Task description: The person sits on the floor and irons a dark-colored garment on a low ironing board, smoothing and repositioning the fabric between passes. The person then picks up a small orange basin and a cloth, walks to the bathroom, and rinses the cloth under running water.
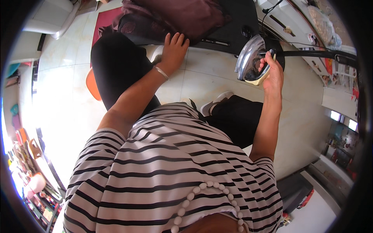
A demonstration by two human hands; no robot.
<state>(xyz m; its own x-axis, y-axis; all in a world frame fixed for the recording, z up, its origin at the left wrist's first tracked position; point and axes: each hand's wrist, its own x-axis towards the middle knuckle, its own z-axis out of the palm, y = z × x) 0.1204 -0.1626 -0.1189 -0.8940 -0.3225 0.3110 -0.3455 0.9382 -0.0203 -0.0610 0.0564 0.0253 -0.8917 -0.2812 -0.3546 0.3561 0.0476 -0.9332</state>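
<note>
My right hand (273, 70) grips the handle of a clothes iron (253, 58) with a shiny chrome body and a cream-coloured part along its lower edge. The iron is tilted up on its side at the right end of a black board (242, 17); whether it rests on something is unclear. A dark maroon and black garment (174, 17) with a floral pattern lies in folds over the board. At its near edge my left hand (174, 52) is palm down, fingers slightly apart, with the fingertips on the fabric.
A thick black hose or bar (314, 54) runs right from beside the iron. White drawers (287, 26) stand beyond it, with a thin black cable (263, 20) hanging there. An orange seat (92, 84) shows by my left leg. Pale floor tiles (209, 70) lie below.
</note>
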